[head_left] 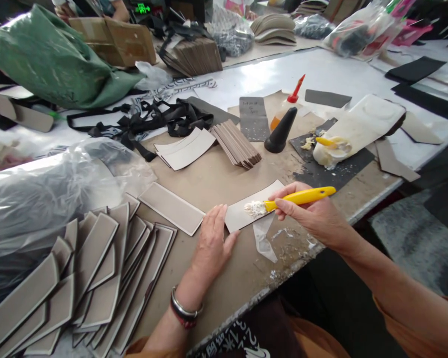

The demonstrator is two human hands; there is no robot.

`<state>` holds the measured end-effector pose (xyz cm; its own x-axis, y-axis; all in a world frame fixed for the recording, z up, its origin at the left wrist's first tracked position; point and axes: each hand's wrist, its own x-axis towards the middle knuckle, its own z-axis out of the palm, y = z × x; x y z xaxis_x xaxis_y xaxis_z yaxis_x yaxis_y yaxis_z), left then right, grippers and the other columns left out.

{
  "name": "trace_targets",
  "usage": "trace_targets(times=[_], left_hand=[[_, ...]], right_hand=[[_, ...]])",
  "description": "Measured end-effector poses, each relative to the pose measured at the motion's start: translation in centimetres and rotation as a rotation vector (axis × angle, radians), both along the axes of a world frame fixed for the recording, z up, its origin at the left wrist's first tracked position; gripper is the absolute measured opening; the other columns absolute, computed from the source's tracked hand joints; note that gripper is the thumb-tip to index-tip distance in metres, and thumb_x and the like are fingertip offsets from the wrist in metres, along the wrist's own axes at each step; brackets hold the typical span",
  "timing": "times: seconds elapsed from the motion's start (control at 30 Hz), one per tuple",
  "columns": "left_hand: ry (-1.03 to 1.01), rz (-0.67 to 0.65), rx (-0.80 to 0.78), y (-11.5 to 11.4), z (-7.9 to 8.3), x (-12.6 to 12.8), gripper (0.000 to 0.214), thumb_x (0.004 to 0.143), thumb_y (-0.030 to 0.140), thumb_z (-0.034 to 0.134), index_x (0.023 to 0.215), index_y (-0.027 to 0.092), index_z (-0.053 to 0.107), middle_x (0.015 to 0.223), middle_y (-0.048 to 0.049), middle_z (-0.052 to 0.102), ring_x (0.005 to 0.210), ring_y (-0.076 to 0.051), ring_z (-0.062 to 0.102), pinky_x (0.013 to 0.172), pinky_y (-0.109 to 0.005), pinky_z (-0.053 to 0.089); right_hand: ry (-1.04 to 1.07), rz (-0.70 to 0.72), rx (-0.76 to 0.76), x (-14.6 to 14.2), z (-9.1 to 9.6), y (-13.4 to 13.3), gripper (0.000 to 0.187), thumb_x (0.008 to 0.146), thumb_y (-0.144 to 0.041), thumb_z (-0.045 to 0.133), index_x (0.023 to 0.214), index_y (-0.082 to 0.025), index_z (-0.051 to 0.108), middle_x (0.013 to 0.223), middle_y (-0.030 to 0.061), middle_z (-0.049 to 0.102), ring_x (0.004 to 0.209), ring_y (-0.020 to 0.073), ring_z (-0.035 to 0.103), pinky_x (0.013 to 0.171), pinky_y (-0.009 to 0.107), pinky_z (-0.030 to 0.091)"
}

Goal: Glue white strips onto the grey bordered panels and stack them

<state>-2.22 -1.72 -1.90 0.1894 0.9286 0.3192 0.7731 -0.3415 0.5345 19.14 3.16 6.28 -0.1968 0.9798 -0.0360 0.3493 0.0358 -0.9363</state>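
Note:
My right hand (306,209) is closed round the handle of a yellow glue brush (302,198). Its bristles, thick with white paste, rest on a pale rectangular panel (242,214). At the panel's left end lies my left hand (212,241), flat with fingers stretched out and thumb apart, touching its edge. Just left of those fingers is another beige panel (173,206) with a light border. A scrap of whitish film (264,241) sits below the brush, near the table's front edge.
Many bordered panels (97,253) overlap at the lower left beside clear plastic sheeting (59,184). Behind my hands stand stacked strips (237,144), a black cone (281,132), a red-tipped bottle (289,104) and a paste-smeared white container (362,129). Black straps (160,119) lie farther back.

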Motion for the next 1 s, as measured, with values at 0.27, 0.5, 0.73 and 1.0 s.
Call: trace_targets(times=[0.27,0.5,0.73,1.0], left_hand=[[-0.086,0.063,0.062,0.6,-1.2,-0.2,0.070,0.072,0.027,0.071,0.131,0.016,0.035,0.113,-0.0129,0.059,0.104,-0.026,0.052,0.091,-0.043,0.046],[-0.102,0.059,0.063,0.7,-1.1,-0.3,0.064,0.072,0.026,0.070,0.127,0.015,0.038,0.111,-0.0133,0.058,0.103,-0.025,0.052,0.091,-0.041,0.045],[-0.104,0.045,0.099,0.7,-1.2,-0.3,0.056,0.076,0.026,0.064,0.125,0.010,0.041,0.108,-0.0154,0.059,0.102,-0.026,0.052,0.089,-0.043,0.046],[-0.132,0.056,0.119,0.7,-1.8,-0.1,0.056,0.077,0.026,0.062,0.126,0.009,0.042,0.110,-0.0163,0.058,0.102,-0.026,0.051,0.090,-0.044,0.045]], right_hand=[[0.040,0.039,-0.084,-3.5,-2.1,-0.7,0.026,0.080,-0.046,0.060,0.083,-0.020,0.056,0.073,0.0013,0.061,0.059,0.0153,0.060,0.055,0.028,0.052],[-0.139,-0.109,0.004,-1.7,-2.4,0.1,0.025,0.080,-0.044,0.061,0.082,-0.020,0.056,0.069,0.0007,0.061,0.058,0.0163,0.061,0.057,0.030,0.053],[-0.321,-0.285,0.084,2.0,-2.4,1.3,0.025,0.080,-0.044,0.059,0.083,-0.019,0.056,0.070,0.0011,0.060,0.058,0.0167,0.061,0.057,0.030,0.051],[-0.595,-0.246,0.369,2.7,-0.8,0.7,0.017,0.086,-0.036,0.052,0.084,-0.019,0.057,0.080,0.0035,0.061,0.067,0.0173,0.060,0.068,0.032,0.050]])
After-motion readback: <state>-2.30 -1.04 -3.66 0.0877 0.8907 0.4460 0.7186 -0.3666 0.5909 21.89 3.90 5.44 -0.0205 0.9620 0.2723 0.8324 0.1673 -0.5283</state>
